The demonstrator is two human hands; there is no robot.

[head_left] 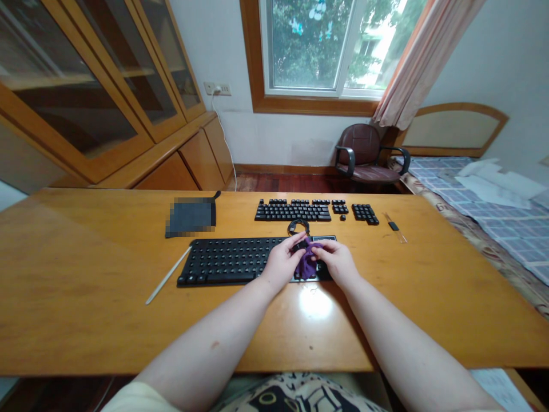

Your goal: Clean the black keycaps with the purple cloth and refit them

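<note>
Over the right part of a black keyboard base [231,257], both hands are closed on a crumpled purple cloth [307,264]. The keycaps are off most of this base, so its bare switch posts show. My left hand [285,258] pinches the cloth's left side, and my right hand [338,260] grips its upper right. Between the fingers a small dark piece shows, too hidden to name. Behind the base, removed black keycaps [294,212] lie in keyboard order, with a number-pad group [364,213] to their right. A coiled black cable [298,226] sits just beyond my hands.
A thin white stick [168,276] lies left of the base, below a dark pouch [192,216]. On the right is a small wire keycap puller [393,226]. Beyond the wooden table [86,320] stand a brown armchair [362,151] and a bed [484,200].
</note>
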